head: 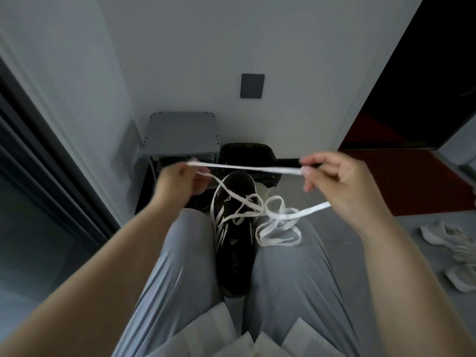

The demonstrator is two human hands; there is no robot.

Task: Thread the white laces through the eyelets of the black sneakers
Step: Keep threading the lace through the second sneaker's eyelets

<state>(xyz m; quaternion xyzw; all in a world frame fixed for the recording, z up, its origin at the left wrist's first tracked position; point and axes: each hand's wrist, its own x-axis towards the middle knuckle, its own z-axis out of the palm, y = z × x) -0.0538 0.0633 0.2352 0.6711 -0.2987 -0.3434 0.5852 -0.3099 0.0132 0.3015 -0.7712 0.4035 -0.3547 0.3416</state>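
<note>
Between the thighs sits the black sneaker (235, 243), toe pointing away, wedged against the grey trousers (288, 279). Up front, the white lace (244, 168) is stretched taut between both hands. The left grip (177, 184) has its fingers curled round one part, and the right grip (337, 181) pinches the other at the fingertips. More lace drops from the left grip onto the sneaker, piles in loose loops on the right thigh, and one strand runs up under the right grip. Beyond stands a bin (247, 153) beside a grey stool (180, 135). White shoes (456, 243) lie on the floor at right.
</note>
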